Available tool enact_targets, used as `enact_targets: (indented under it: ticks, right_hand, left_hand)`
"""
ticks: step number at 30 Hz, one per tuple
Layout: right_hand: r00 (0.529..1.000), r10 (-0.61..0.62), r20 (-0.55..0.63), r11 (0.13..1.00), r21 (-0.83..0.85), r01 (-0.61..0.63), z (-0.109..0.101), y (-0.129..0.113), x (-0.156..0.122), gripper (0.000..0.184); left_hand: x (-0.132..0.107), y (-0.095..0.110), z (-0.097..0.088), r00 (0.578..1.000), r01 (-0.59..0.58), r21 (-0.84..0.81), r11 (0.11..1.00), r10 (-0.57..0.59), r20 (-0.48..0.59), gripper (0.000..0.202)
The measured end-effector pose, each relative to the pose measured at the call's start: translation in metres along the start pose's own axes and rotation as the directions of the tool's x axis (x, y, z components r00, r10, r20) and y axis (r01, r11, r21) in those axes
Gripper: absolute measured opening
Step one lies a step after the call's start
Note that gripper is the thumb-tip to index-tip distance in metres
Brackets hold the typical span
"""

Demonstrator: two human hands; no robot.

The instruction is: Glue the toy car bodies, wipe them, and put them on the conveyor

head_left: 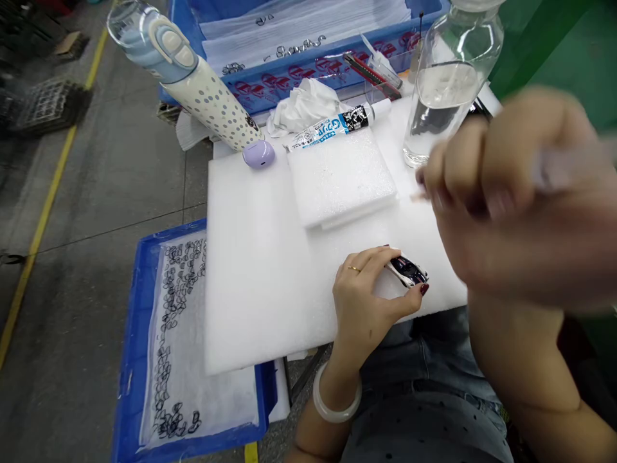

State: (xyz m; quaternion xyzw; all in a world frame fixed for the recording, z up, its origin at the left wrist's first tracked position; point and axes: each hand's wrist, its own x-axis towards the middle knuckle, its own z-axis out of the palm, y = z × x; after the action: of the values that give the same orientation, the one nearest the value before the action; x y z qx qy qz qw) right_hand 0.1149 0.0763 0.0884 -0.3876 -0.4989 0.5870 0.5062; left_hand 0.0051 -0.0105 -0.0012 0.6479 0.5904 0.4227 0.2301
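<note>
Between the thumb and fingers of my left hand is a small toy car, white with a dark top. It is held just over the front right part of the white foam board. My right hand is raised close to the camera on the right, blurred, with its fingers curled closed. A thin pale tip shows faintly beside those fingers, too smeared to name. A smaller white foam block lies on the board, and a glue tube rests along its back edge.
A polka-dot bottle, a purple earbud case, crumpled tissue and a glass jar of clear liquid stand around the board's back. Blue trays of small dark metal pieces sit behind and at lower left. A red cutter lies behind.
</note>
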Motion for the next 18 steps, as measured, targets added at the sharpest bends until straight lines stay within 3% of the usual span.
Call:
enact_targets:
  ticks: [1,2,5,7,9,11,12,14,15,16,18]
  right_hand:
    - [0.994,-0.100,-0.042,0.995,0.026,0.101,0.006,0.004,0.018,0.041]
    - [0.988,-0.153,-0.007,0.988,0.015,0.153,0.010,0.011,0.036,0.043]
    - [0.994,-0.086,0.060,0.993,-0.076,0.091,0.006,0.031,0.067,0.047]
    - [0.986,-0.163,-0.039,0.976,-0.154,0.155,-0.014,0.036,0.063,0.050]
    - [0.936,-0.277,-0.216,0.925,-0.325,0.199,-0.043,0.033,0.046,0.049]
    - [0.888,-0.325,-0.325,0.829,-0.550,0.102,-0.074,0.029,0.027,0.040]
    - [0.892,-0.305,-0.334,0.745,-0.667,0.004,-0.088,0.029,0.018,0.037]
    - [0.941,-0.181,-0.285,0.417,-0.889,-0.189,-0.108,0.032,0.005,0.034]
    - [0.958,-0.132,-0.257,0.279,-0.936,-0.213,-0.115,0.035,0.001,0.028]
    - [0.969,-0.110,-0.223,0.217,-0.956,-0.195,-0.119,0.038,-0.002,0.019]
    - [0.947,-0.184,-0.263,0.297,-0.933,-0.201,-0.121,0.045,-0.001,0.010]
  left_hand:
    - [-0.001,-0.001,0.000,1.000,-0.010,0.010,1.000,0.010,0.009,0.040]
    - [-0.002,-0.001,-0.001,1.000,-0.017,0.021,1.000,0.017,0.020,0.044]
    - [-0.005,-0.004,-0.003,0.998,-0.042,0.067,0.997,0.038,0.059,0.048]
    - [-0.006,-0.006,-0.003,0.994,-0.081,0.095,0.992,0.073,0.087,0.049]
    - [-0.006,-0.008,0.000,0.989,-0.122,0.114,0.986,0.110,0.103,0.050]
    - [-0.007,-0.008,0.004,0.985,-0.145,0.123,0.982,0.131,0.112,0.050]
    - [-0.008,-0.006,0.005,0.985,-0.144,0.123,0.982,0.131,0.113,0.050]
    - [-0.009,-0.004,0.001,0.986,-0.120,0.095,0.988,0.108,0.124,0.053]
    - [-0.009,-0.003,-0.006,0.984,-0.107,0.059,0.993,0.097,0.151,0.055]
    - [-0.011,-0.004,-0.017,0.975,-0.100,0.005,0.995,0.097,0.200,0.057]
    - [-0.017,-0.013,-0.052,0.937,-0.075,-0.147,0.986,0.120,0.327,0.055]
